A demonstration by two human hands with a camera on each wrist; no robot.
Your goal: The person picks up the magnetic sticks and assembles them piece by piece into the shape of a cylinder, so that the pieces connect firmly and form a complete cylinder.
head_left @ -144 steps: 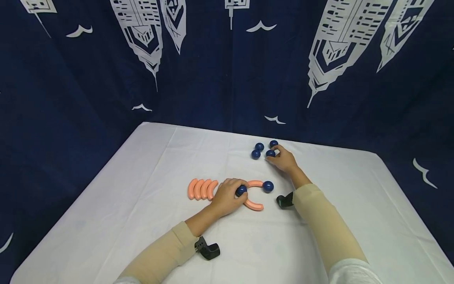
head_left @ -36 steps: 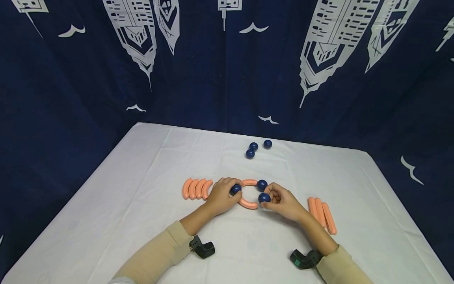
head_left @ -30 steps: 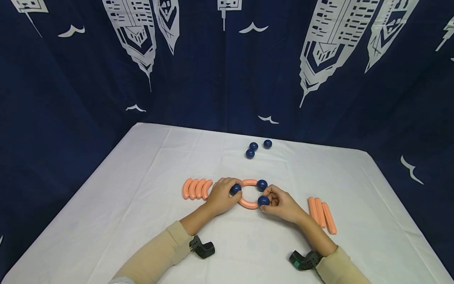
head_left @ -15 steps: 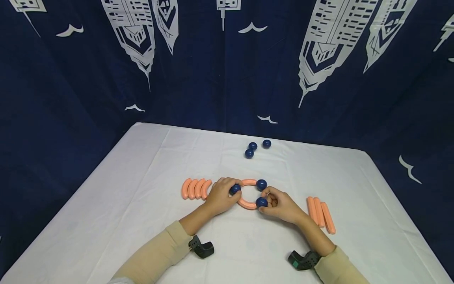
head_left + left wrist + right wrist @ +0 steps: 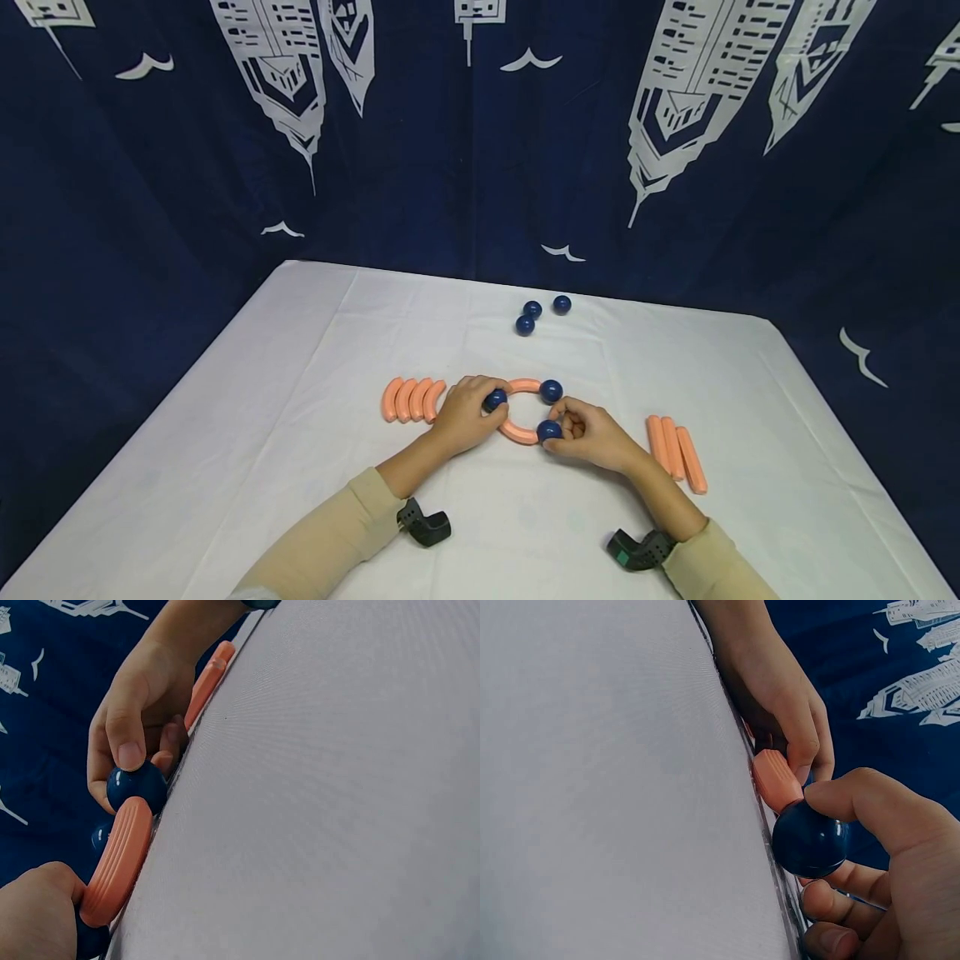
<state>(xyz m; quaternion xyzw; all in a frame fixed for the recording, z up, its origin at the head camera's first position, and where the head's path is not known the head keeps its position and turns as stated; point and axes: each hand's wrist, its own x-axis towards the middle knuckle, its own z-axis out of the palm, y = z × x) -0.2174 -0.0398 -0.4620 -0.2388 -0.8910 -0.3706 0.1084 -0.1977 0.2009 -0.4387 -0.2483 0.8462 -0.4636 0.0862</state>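
Note:
My left hand [image 5: 467, 418] grips a dark blue ball [image 5: 495, 400] from which two curved orange pieces spread, the upper one [image 5: 524, 386] and the lower one [image 5: 517, 432]. At the upper piece's right end sits another blue ball [image 5: 551, 392]. My right hand [image 5: 596, 435] pinches a third blue ball [image 5: 549, 431] between thumb and fingers, against the free end of the lower piece. The right wrist view shows this ball [image 5: 810, 840] touching the grooved orange piece [image 5: 776, 781]. In the left wrist view, the left hand [image 5: 37, 911] mostly covers its own ball.
Several curved orange pieces [image 5: 416, 400] lie in a row left of the left hand. Three straight orange sticks [image 5: 675, 450] lie beyond the right forearm. Three loose blue balls [image 5: 532, 310] rest near the far edge of the white table [image 5: 360, 325].
My right hand took a ball from the far group and brought it to the lower curved piece. Over the last second it shifted slightly left and nearer. The left hand stayed put.

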